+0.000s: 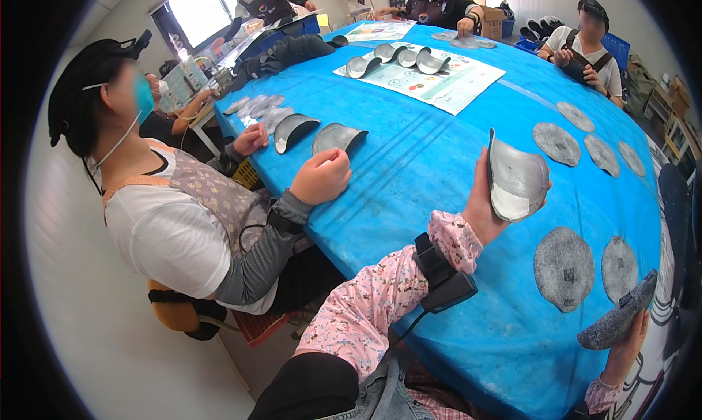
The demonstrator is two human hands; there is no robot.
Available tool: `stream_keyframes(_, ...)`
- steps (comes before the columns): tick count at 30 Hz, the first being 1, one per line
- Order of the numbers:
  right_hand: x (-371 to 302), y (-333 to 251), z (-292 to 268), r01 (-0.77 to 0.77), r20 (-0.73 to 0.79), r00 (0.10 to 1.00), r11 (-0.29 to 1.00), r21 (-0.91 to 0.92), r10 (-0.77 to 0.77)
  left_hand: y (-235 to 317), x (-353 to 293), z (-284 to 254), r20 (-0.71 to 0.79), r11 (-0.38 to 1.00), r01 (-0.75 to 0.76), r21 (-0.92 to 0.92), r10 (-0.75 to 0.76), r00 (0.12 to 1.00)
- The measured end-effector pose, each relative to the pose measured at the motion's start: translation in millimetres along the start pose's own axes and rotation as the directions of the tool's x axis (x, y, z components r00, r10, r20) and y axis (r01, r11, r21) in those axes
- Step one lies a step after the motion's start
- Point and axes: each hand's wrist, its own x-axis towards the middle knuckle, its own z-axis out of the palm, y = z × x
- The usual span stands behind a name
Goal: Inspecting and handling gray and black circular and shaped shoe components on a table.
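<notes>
Raised over the blue-covered table, my left hand [482, 214] is closed around the edges of a curved grey pad [518, 175]. Its shiny hollow faces up, with a whitish patch near the lower end. At the lower right, my right hand [627, 349] grips a darker, felt-like curved grey pad [616, 319] from behind; part of those fingers is hidden. Two flat, speckled oval pads [564, 269] [619, 265] lie on the table between my hands, each with a small dark square mark. The pad in my right hand overlaps the second one in view.
More flat pads [556, 143] lie farther right on the blue table cover [409, 222]. Beside me at the left sits a co-worker [183, 222], hands near two curved pads [338, 137]. Several curved pads rest on a printed sheet [468, 91]. Other people work around the far edges.
</notes>
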Motion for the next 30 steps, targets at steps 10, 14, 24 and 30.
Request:
stream_keyframes(10, 1.1, -0.2, 3.0, 0.002, 0.008, 1.000, 1.000, -0.028, -0.002, -0.4, 0.2, -8.6, -0.015, 0.999, -0.033, 0.031, 0.034, 0.999)
stream_keyframes(14, 3.5, -0.3, 4.2, -0.002, 0.054, 0.999, 1.000, -0.031, 0.004, 0.4, 2.1, -8.6, -0.025, 0.995, -0.047, 0.083, 0.050, 0.998)
stream_keyframes(24, 10.1, 3.9, -4.1, -0.032, -0.111, 0.994, 0.996, -0.088, 0.022, 5.7, 7.1, -16.9, -0.089, 0.991, 0.056, -0.119, -0.067, 0.994)
stream_keyframes(30, 11.5, 2.0, -43.1, 0.202, 0.000, 0.977, 0.927, -0.317, -0.213, 1.4, 2.4, -11.4, -0.232, 0.948, 0.110, 0.299, -0.040, 0.972)
